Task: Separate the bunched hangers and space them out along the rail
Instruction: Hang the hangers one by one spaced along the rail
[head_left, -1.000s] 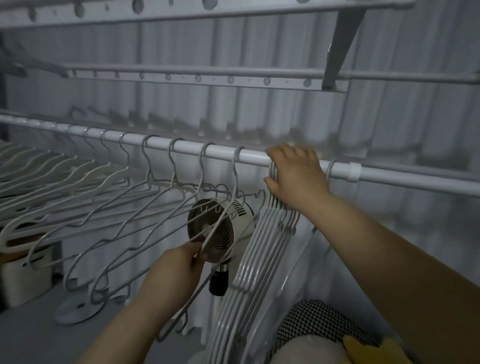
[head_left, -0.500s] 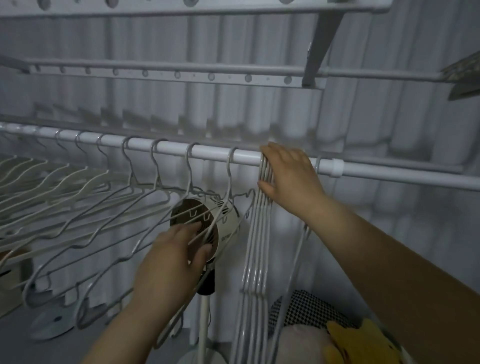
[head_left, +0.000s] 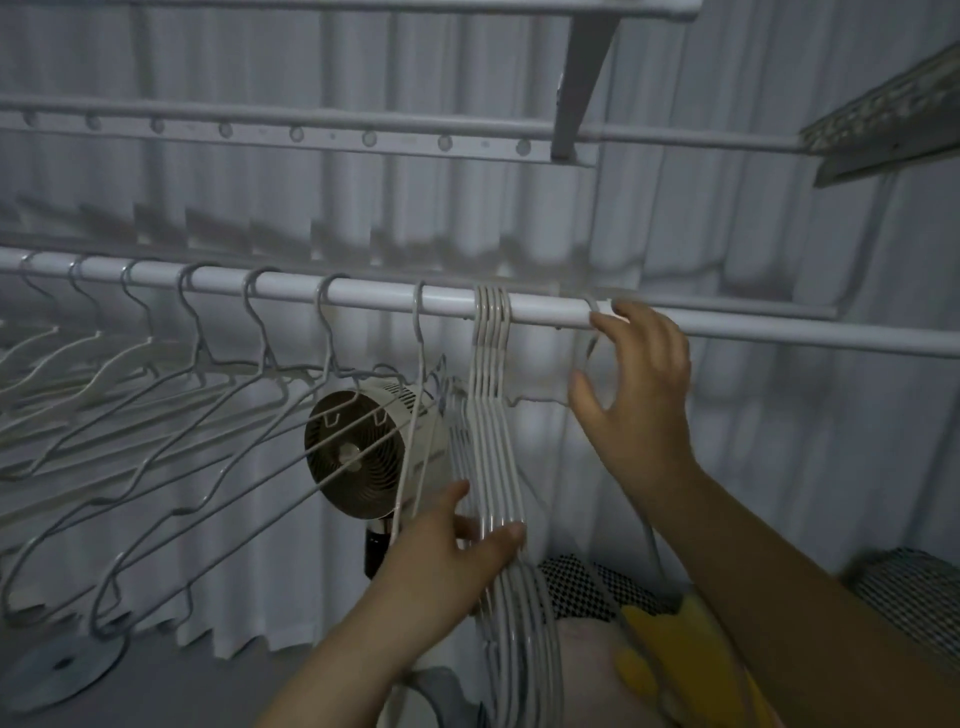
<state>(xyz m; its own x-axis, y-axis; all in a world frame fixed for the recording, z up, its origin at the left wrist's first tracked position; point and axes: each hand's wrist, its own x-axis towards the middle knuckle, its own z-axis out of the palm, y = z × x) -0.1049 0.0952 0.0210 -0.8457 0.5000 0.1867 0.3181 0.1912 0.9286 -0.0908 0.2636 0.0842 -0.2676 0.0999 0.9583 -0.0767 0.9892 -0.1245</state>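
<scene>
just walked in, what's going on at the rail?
A person is spacing hangers along the white rail. The left hand holds the bunched hangers low down; the right hand is open by the rail, fingers spread beside a single hook. The wire hangers to the left already hang apart.

A dim room with a pleated white curtain (head_left: 779, 415), grey floor (head_left: 208, 686) and a small fan (head_left: 358, 457).

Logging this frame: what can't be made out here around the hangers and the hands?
Head view only.
Bunched white plastic hangers: count unclear, tightly overlapped; lower parts behind left hand, cut by bottom edge.
Right hand: blurred; whether it pinches the lone thin wire hanger hook on the white metal rail unclear.
Spaced grey wire hangers: cut off at left edge.
</scene>
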